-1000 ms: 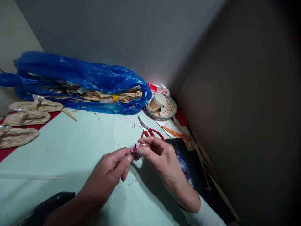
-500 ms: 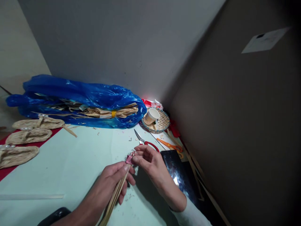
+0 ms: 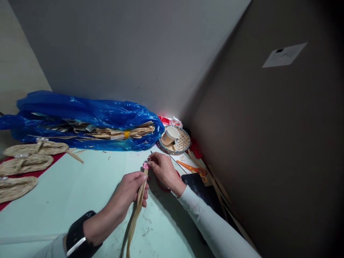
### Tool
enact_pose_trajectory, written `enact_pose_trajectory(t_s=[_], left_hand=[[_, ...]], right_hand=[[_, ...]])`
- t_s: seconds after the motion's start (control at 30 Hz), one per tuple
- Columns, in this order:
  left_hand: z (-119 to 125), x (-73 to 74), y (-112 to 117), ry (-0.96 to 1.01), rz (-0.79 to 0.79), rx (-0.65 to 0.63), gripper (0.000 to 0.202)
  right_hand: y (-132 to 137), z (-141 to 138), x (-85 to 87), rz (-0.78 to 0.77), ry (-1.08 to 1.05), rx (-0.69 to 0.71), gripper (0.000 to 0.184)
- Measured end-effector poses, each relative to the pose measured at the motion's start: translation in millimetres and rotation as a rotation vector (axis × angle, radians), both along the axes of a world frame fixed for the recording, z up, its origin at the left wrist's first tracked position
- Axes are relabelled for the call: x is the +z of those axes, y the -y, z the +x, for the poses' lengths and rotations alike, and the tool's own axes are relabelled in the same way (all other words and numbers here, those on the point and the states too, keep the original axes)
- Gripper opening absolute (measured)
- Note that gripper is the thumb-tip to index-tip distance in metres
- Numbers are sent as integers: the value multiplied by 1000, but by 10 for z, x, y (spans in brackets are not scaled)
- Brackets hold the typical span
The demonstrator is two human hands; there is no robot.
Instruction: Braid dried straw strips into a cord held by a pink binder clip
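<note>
My left hand (image 3: pixel 129 191) is closed round a bundle of pale straw strips (image 3: pixel 135 215) that trails down towards the bottom edge. A small pink binder clip (image 3: pixel 145 165) sits at the top end of the strips. My right hand (image 3: pixel 161 168) pinches that clip from the right, fingers curled on its wire handles. Both hands hover just above the pale green table top (image 3: pixel 88 182). Red-handled scissors (image 3: pixel 164 187) lie under my right hand, mostly hidden.
A blue plastic bag (image 3: pixel 88 114) with straw bundles lies along the back wall. A woven tray (image 3: pixel 184 141) holds a paper cup (image 3: pixel 170 135). Orange scissors (image 3: pixel 192 167) and a dark sheet (image 3: pixel 199 186) lie at the right. Woven straw soles (image 3: pixel 25 163) rest on red cloth at the left.
Both hands have moved away from me towards the back of the table with the clip. The straw strips have come into view, hanging from my left hand. The camera has tilted up.
</note>
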State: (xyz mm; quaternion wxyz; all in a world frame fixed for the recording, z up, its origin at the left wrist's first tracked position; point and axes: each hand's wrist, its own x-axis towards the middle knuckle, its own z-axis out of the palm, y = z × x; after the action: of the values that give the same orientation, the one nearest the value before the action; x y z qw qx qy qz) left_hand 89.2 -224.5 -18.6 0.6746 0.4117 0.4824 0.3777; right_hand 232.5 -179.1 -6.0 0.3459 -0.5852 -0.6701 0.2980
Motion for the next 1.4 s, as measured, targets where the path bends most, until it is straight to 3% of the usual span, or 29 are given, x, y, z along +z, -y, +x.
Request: enact_pose_trajectory(t_s=[0.2, 0.6, 0.97, 1.23, 1.4], left_hand=[[-6, 11, 10, -10, 12, -22, 34], [26, -112, -5, -26, 23, -22, 26], [15, -18, 27, -28, 4, -43, 28], [-16, -12, 109, -34, -34, -107, 28], [-42, -66, 216, -44, -34, -161, 28]], right_hand=[[-5, -4, 7, 48, 52, 4, 14], [39, -8, -11, 81, 85, 25, 15], [27, -58, -31, 56, 216, 35, 20], [341, 29, -37, 72, 217, 21, 29], [528, 119, -29, 66, 150, 31, 25]])
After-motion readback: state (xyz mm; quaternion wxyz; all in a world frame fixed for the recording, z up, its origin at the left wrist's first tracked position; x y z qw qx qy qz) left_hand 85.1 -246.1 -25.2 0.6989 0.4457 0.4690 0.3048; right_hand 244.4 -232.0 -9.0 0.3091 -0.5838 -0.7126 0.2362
